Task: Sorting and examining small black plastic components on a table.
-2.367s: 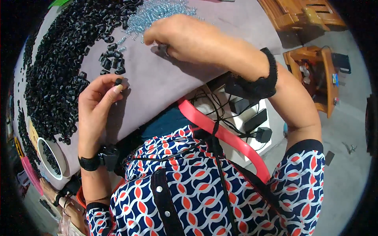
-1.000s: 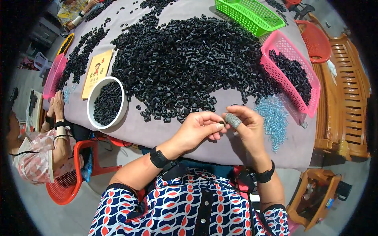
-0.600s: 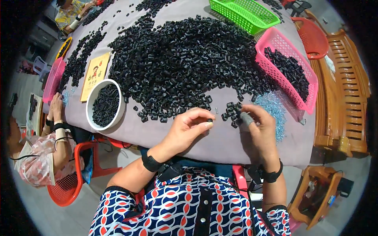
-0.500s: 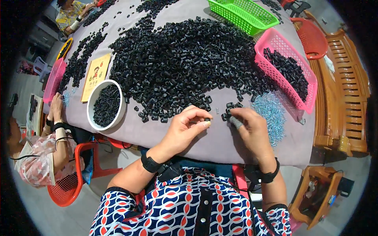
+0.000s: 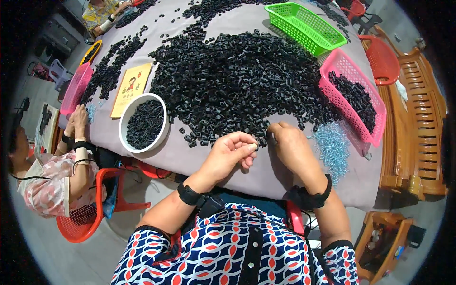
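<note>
The table bears a black heap, springs by its right end. The right hand is at the heap's near edge (gripping or not, I cannot tell); the left hand, just beside, pinches a black piece.

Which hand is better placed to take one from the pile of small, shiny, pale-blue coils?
Probably the right hand, though its grip is unclear: the pale-blue pile lies just to its right. The left hand is farther away and seems to pinch a small black plastic piece.
</note>
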A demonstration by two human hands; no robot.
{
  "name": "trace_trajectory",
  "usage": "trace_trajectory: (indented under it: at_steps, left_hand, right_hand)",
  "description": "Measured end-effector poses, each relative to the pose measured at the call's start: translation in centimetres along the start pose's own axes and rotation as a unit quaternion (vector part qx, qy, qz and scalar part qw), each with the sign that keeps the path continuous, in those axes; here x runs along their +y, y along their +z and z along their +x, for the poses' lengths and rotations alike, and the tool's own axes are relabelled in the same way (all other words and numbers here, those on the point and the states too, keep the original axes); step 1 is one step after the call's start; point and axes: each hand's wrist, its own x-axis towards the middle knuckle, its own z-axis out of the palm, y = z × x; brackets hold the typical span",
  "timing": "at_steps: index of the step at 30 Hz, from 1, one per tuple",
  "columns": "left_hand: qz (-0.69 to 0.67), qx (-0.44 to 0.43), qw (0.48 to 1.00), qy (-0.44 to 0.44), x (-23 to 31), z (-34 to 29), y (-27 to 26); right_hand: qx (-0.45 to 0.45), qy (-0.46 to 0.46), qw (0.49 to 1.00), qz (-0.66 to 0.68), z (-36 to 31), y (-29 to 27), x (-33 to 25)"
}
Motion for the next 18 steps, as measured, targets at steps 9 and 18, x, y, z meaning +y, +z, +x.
trace_trajectory:
  at_steps: [9,18]
  left_hand:
    - [0.009,-0.02,0.999,-0.045,0.1,0.2,0.2]
    - [0.011,-0.028,0.998,-0.051,-1.0,0.6,0.1]
  right_hand:
    - [-0.024,-0.026,0.999,0.0,0.0,-0.7,0.7]
    - [-0.045,-0.058,0.997,-0.032,1.3,-0.4,1.0]
